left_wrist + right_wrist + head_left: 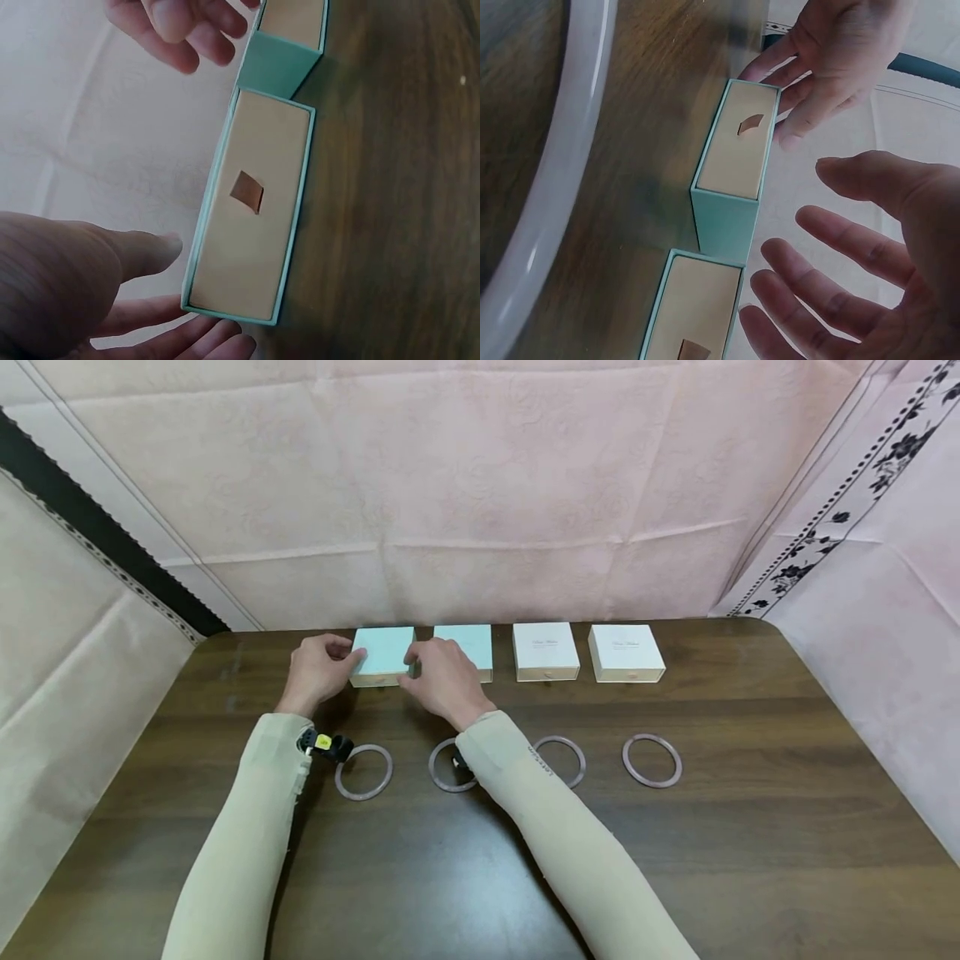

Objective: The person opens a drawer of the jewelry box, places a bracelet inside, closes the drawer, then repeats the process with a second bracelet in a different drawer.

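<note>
- Resting the left hand (pixel 318 672) at the left end of the leftmost teal box (pixel 384 653), I'm curving its fingers loosely round that end, where they seem to be touching; its thumb is standing apart from them, and I cannot tell whether it is meeting the lid.
- I'm hovering the right hand (pixel 448 681) around the gap between that box and the second teal box (pixel 476 647), its thumb parted wide from the fingers and gripping nothing.
- The leftmost teal box is sitting flat on the far side of the bench (pixel 750 827), its beige front and small brown tab (pixel 246 193) facing near.
- To its right, just beside but apart, the second teal box is lying partly behind my right hand.
- Farther right in the same row, I'm seeing a white box (pixel 546 652) and the rightmost white box (pixel 627 653), their lettering too small for me to read.
- On the near side of the boxes, four pale rings (pixel 389 766) are lying flat in a row, my right sleeve (pixel 570 835) partly covering the middle two.
</note>
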A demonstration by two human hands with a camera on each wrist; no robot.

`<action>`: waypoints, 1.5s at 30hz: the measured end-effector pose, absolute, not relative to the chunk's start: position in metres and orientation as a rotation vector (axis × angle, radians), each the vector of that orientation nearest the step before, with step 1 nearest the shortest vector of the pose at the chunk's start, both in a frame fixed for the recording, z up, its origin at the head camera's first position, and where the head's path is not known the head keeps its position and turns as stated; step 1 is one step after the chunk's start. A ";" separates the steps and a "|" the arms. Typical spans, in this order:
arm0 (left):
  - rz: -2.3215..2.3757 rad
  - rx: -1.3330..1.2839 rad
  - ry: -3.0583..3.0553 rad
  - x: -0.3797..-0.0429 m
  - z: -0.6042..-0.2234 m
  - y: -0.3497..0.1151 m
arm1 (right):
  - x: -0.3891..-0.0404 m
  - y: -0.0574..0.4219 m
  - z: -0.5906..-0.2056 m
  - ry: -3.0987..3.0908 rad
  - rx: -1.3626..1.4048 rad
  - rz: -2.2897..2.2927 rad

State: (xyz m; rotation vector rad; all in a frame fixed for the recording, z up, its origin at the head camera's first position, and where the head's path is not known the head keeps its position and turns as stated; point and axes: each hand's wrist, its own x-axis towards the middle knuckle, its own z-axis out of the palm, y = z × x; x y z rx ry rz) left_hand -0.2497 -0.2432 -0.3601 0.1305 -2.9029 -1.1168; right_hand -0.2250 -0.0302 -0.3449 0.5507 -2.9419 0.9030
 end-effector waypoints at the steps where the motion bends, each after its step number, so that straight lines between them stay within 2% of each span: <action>1: -1.116 0.130 -2.902 -0.250 -0.361 -0.244 | -0.225 -0.031 -0.345 -2.944 0.553 0.906; 23: -1.142 0.116 -2.887 -0.254 -0.360 -0.237 | -0.232 -0.043 -0.345 -2.970 0.553 0.932; 45: -1.085 0.094 -2.909 -0.256 -0.365 -0.240 | -0.238 -0.057 -0.348 -3.004 0.698 0.856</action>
